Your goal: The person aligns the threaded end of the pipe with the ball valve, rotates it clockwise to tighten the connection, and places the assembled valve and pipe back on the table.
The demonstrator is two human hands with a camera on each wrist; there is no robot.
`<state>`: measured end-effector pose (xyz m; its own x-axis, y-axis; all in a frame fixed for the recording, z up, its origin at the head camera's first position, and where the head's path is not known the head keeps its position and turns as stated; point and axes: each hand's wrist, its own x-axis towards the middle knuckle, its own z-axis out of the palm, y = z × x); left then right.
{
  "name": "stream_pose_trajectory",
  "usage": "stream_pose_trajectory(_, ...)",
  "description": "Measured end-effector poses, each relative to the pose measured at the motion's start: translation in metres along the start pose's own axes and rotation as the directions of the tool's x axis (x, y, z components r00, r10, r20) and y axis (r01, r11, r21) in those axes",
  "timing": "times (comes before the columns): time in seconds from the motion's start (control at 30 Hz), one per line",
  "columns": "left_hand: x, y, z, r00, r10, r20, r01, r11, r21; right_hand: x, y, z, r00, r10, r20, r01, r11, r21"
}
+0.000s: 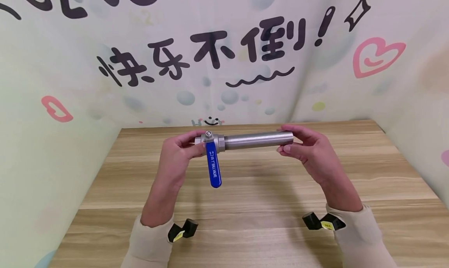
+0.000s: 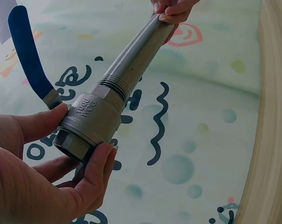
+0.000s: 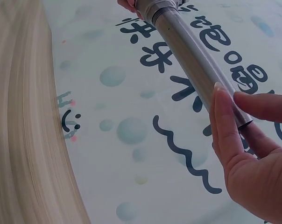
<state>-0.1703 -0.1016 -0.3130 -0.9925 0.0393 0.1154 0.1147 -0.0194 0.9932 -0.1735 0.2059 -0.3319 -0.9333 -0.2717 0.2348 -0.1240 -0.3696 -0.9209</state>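
A steel ball valve [image 1: 220, 142] with a blue lever handle [image 1: 213, 166] is held up above the table. My left hand [image 1: 176, 155] grips its body between thumb and fingers, and the lever points toward me. A metal pipe [image 1: 259, 139] joins the valve's right end, with some thread showing at the joint in the left wrist view. At the pipe's far end my right hand [image 1: 313, 151] pinches it with thumb and fingers. Raised lettering marks the valve body [image 2: 87, 112]. The pipe's open end [image 3: 245, 124] sits between the right fingers.
Below the hands lies a wood-grain table [image 1: 245, 221]. Behind it hangs a white printed cloth [image 1: 224, 96] with dark characters and bubbles, and more cloth borders the sides. Each sleeve carries a small black device, one at the left wrist [image 1: 183, 229] and one at the right [image 1: 324, 222].
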Motion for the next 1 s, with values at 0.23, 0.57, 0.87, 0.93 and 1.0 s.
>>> stream_pose_trajectory(0.23,0.0002,-0.0003,-0.0001,1.000,-0.006,0.002,0.006,1.000,-0.004,0.0004,0.0011,-0.0021,1.000,-0.006,0.002,0.006,0.999,0.045)
stream_pose_trajectory(0.57,0.0002,0.0004,0.0004,1.000,0.001,0.006,-0.001,1.000,-0.013,0.0006,-0.0008,-0.0032,1.000,0.015,-0.020,-0.014,1.000,0.028)
stream_pose_trajectory(0.87,-0.0002,0.0011,0.0013,1.000,0.005,0.014,-0.004,1.000,-0.023,0.0007,-0.0021,-0.0043,0.999,0.032,-0.009,-0.031,0.998,0.046)
stream_pose_trajectory(0.93,-0.0005,0.0010,0.0014,1.000,0.003,0.017,-0.003,1.000,-0.021,0.0005,-0.0021,-0.0045,0.999,0.035,-0.009,-0.034,0.998,0.051)
stream_pose_trajectory(1.0,-0.0008,0.0009,0.0016,1.000,0.001,0.019,-0.001,1.000,-0.022,0.0002,-0.0023,-0.0047,0.999,0.038,-0.010,-0.037,0.998,0.045)
